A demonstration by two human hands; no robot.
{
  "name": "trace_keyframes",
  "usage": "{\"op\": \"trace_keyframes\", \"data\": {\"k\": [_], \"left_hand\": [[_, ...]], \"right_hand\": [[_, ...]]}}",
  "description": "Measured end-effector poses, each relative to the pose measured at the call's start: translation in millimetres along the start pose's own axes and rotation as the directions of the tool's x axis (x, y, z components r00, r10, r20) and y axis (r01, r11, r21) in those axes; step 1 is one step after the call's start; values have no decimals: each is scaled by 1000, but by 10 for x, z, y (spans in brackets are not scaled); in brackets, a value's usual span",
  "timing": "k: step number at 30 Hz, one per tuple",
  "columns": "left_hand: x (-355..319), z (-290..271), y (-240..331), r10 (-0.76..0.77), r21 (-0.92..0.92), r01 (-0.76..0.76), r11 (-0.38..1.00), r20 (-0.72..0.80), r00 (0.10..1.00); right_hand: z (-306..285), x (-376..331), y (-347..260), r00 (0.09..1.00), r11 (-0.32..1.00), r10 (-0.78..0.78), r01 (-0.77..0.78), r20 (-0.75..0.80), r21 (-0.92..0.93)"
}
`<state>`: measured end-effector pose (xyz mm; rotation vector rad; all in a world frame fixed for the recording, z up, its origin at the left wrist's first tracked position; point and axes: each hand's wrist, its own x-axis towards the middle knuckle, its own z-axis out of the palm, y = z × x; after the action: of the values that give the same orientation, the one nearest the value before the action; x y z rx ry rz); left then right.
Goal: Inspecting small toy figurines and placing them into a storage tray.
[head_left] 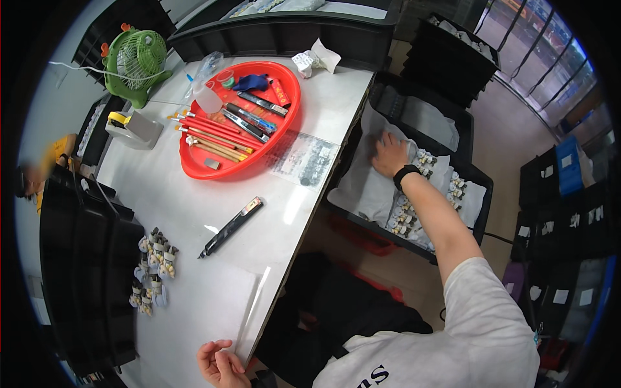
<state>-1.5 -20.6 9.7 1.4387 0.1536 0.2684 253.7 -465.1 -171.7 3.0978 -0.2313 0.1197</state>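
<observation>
Two grips (390, 155) (222, 366), one red tray (294, 107), one green fan (136, 59)

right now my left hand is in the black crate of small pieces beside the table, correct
Not quite: the head view shows your right hand in the black crate of small pieces beside the table; your left hand is at the table's near edge.
</observation>
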Motion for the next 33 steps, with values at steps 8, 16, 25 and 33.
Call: {"op": "trace_keyframes", "data": {"k": [8,16,25,33], "left_hand": [[-19,40,9,-5,31,6,999,-33,999],[3,50,22,-14,30,16,999,-60,998],[2,35,-20,33,158,-15,987,-116,993],[5,51,-27,60,137,-49,989,-80,995]], "right_hand": [[56,100,-102,952,983,171,-180,255,14],[-514,-189,80,977,865,-203,149,64,478],[-306,-840,-169,792,728,-610,574,-29,375],[-263,-726,-335,772,768,-631,606,80,209]]}}
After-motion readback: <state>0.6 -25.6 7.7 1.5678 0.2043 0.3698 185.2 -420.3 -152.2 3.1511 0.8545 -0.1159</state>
